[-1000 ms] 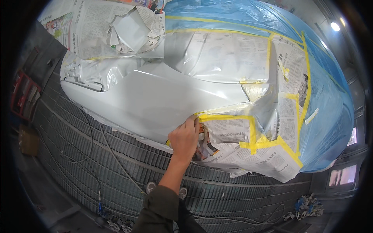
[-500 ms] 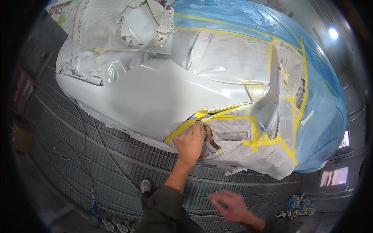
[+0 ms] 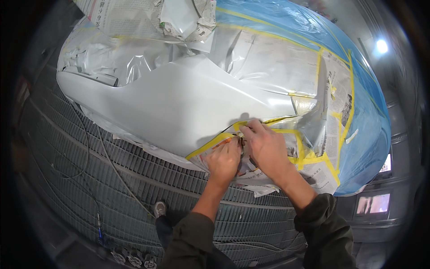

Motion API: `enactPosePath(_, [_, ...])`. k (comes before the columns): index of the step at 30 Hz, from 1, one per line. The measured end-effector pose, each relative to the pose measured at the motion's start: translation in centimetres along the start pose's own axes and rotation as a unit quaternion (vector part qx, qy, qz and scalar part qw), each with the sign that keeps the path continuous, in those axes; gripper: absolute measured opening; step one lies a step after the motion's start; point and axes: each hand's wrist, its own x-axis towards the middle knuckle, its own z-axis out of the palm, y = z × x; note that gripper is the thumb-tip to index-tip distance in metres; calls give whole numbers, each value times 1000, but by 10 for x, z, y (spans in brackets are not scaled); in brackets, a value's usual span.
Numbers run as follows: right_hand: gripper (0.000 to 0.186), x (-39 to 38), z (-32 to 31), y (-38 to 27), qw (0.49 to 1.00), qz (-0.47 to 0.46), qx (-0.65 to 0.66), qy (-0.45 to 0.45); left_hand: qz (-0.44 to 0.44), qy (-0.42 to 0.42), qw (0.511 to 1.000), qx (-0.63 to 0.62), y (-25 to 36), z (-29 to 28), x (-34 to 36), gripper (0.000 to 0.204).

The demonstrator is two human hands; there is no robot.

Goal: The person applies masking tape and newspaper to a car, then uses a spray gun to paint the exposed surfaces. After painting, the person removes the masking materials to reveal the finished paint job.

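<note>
A white-coated car panel (image 3: 165,103) spreads before me, its lower right edge bordered by yellow masking tape (image 3: 206,147). Newspaper (image 3: 317,175) covers the part beyond that edge. My left hand (image 3: 224,160) is closed, its fingertips gripping the newspaper just below the tape. Close on its right, my right hand (image 3: 269,149) pinches the tape along the panel edge with thumb and fingers. A dark gap shows between the two hands. What lies under the fingertips is mostly hidden.
Blue plastic film (image 3: 371,121) wraps the car's far right side. More newspaper (image 3: 130,20) is taped at the upper left. Below lies a floor grating (image 3: 148,179) with a hose (image 3: 114,159) across it. Metal fittings (image 3: 134,258) sit at the lower left.
My right hand has come up from over the floor to the taped edge, beside my left hand. The left hand stays at the newspaper. The view has shifted slightly.
</note>
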Motion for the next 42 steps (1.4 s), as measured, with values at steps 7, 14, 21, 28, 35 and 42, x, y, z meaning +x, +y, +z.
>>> enactPosePath(7, [8,2,7,9,999,-9,-21,-28,-25,-2,998,-56,-1,-6,3,21])
enactPosePath(14, [10,-1,14,12,1000,-24,-19,-6,-51,-148,987,-29,0,-6,16,20])
enactPosePath(21, [11,-2,19,6,999,-25,-24,-6,-80,-159,984,3,-1,-19,20,17])
enactPosePath(28, [10,-3,30,-2,998,-20,-51,-12,-58,-135,989,-7,-7,-18,14,18])
enactPosePath(35, [8,-3,32,-3,999,0,-41,-32,-97,-133,986,-40,-8,-10,11,11])
enactPosePath(42, [9,-3,45,-2,999,39,25,2,-112,-74,989,-68,-3,-1,6,9])
